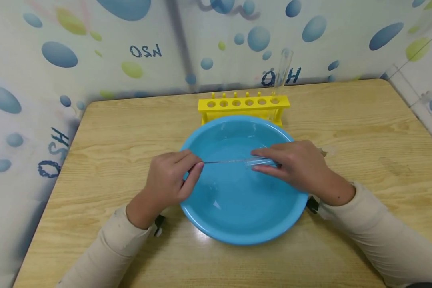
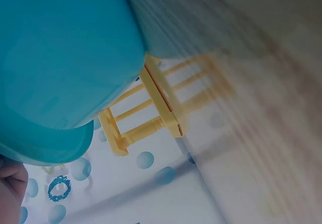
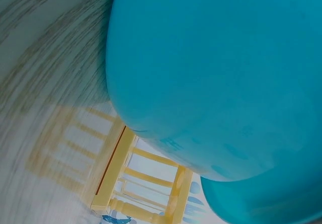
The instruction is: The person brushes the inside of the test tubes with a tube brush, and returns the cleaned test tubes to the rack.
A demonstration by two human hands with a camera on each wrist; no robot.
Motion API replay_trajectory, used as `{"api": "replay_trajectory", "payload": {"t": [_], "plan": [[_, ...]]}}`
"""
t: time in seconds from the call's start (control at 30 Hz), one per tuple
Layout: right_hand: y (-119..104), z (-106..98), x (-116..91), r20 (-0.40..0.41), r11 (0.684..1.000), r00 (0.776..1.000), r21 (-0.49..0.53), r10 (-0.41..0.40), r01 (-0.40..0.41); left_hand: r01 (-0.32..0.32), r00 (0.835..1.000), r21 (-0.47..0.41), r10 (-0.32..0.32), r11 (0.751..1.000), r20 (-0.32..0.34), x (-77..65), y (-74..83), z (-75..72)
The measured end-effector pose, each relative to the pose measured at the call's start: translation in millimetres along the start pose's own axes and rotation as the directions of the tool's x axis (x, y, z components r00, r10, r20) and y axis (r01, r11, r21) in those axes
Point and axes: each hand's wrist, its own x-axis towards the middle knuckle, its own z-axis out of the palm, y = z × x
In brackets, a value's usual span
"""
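Observation:
Over the blue basin, my left hand pinches the end of a thin twisted wire, the handle of a test tube brush, between thumb and fingers. The wire runs level to the right, into the mouth of a clear glass test tube. My right hand grips this tube, thumb below and fingers above; its far end and the brush head are hidden by the hand. In the left wrist view, part of a hand shows beside the basin's rim.
Behind the basin stands a yellow test tube rack, with one tall clear test tube upright in its right-end hole. Basin and rack stand on a wooden table. A wall covering with blue and green dots rises right behind the table.

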Motion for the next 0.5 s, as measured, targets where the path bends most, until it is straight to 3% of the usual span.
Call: {"api": "replay_trajectory", "payload": {"t": [0.3,0.4,0.5], "plan": [[-0.7,-3.3,1.2,-0.011,1.000,1.000,-0.009,-0.008,0.008,0.023,1.000,-0.039,-0.022,0.999,0.007,3.3,1.2,-1.1],[-0.7,-3.1,1.1,-0.016,1.000,1.000,-0.002,-0.019,0.019,0.081,0.996,-0.138,-0.078,0.987,0.031,2.5,3.0,-2.8],[-0.6,-1.3,0.5,-0.028,0.999,0.999,0.003,-0.037,0.037,0.156,0.988,-0.279,-0.149,0.947,0.048,1.0,6.0,-5.3]]}}
